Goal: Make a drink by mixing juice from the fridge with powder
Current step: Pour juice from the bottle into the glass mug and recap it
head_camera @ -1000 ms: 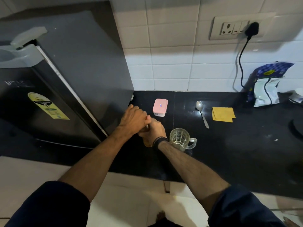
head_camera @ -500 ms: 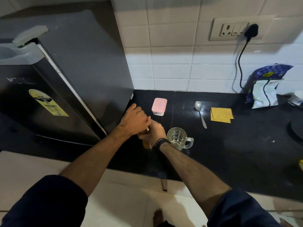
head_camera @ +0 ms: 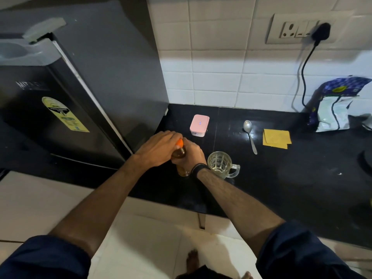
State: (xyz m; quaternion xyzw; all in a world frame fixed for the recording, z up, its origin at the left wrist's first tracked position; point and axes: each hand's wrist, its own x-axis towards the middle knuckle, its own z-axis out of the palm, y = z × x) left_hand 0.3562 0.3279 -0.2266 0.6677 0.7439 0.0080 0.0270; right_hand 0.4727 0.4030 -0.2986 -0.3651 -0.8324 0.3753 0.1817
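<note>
A small juice bottle [head_camera: 182,171] with amber liquid stands upright on the black counter [head_camera: 281,178], near its front left. My right hand [head_camera: 191,155] is wrapped around the bottle's body. My left hand [head_camera: 159,150] covers its top, fingers closed on the orange cap [head_camera: 179,143], which peeks out between the hands. An empty glass mug [head_camera: 219,164] with a handle stands just right of the bottle. A pink-lidded box [head_camera: 199,124] sits behind. A metal spoon [head_camera: 250,135] lies further right.
The dark fridge [head_camera: 60,97] stands shut at the left, against the counter. A folded yellow cloth [head_camera: 276,137] lies right of the spoon. A blue and white packet [head_camera: 336,105] leans on the tiled wall at the right, under a plugged-in socket [head_camera: 302,29].
The orange cap now shows between my hands; before it was hidden under the left hand. Both hands stay on the bottle in the same spot.
</note>
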